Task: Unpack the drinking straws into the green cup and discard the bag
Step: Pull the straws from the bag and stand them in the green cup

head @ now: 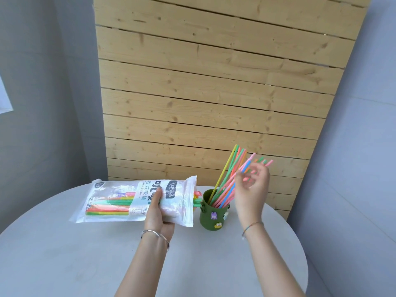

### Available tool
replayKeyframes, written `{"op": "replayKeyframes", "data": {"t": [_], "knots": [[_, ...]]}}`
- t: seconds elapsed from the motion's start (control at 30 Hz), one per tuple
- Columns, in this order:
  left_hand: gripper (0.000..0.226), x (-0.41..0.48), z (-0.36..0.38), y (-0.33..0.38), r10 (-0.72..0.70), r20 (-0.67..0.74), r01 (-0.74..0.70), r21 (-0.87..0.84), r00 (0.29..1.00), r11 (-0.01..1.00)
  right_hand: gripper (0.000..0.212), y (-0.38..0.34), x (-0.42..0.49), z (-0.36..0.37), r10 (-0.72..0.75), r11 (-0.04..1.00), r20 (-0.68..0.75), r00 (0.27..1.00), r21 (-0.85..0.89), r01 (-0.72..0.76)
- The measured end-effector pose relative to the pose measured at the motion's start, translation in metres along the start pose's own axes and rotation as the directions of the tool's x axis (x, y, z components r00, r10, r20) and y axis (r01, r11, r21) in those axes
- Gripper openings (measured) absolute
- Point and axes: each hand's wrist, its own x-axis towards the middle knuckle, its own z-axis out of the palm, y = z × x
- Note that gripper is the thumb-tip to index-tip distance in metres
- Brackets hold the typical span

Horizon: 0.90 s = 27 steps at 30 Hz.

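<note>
My left hand (pixel 157 215) grips a clear plastic straw bag (pixel 120 202) held sideways above the table, its open end facing the green cup (pixel 212 214). Coloured straws still lie inside the bag, a few tips poking out at the opening (pixel 196 198). The green cup, decorated with small cartoon stickers, stands on the table and holds several straws (pixel 229 179) leaning up to the right. My right hand (pixel 254 185) hovers beside the upper ends of those straws with its fingers spread, holding nothing that I can make out.
A round grey table (pixel 64 254) carries the cup. Behind it stands a pale wooden slatted panel (pixel 203 82) between grey walls. The table's curved edge runs close on the right.
</note>
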Motion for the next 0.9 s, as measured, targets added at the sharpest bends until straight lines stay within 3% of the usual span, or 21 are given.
{"op": "replayKeyframes", "data": {"t": [0.3,0.43,0.57,0.63,0.77,0.83,0.9], "knots": [[0.013,-0.002,-0.002,-0.001,0.004,0.015,-0.004,0.001,1.0,1.0,0.022,0.018,-0.034,0.006,0.161,0.987,-0.021,0.987,0.006,-0.161],[0.015,-0.001,-0.001,-0.002,-0.014,0.006,0.014,0.004,1.0,1.0,0.012,0.021,-0.037,0.006,0.41,0.897,0.131,0.903,0.124,-0.425],[0.015,-0.003,0.0,-0.006,-0.012,0.001,0.012,0.013,1.0,1.0,0.015,0.017,-0.039,0.007,0.517,0.81,0.247,0.819,0.169,-0.562],[0.023,-0.005,0.0,-0.009,0.014,-0.012,-0.014,0.046,1.0,0.999,0.024,0.014,-0.045,0.008,0.582,0.708,0.344,0.737,0.233,-0.667],[0.037,-0.011,0.005,-0.012,0.197,-0.083,-0.179,0.188,0.977,0.966,0.038,0.002,-0.061,0.019,0.694,0.255,0.551,0.463,0.413,-0.874],[0.033,-0.014,0.009,-0.011,0.299,-0.071,-0.27,0.272,0.952,0.924,0.038,0.001,-0.066,0.023,0.709,0.157,0.578,0.405,0.431,-0.889],[0.032,-0.017,0.012,-0.01,0.342,-0.041,-0.311,0.326,0.939,0.893,0.039,0.002,-0.07,0.026,0.698,0.145,0.582,0.418,0.456,-0.878]]}}
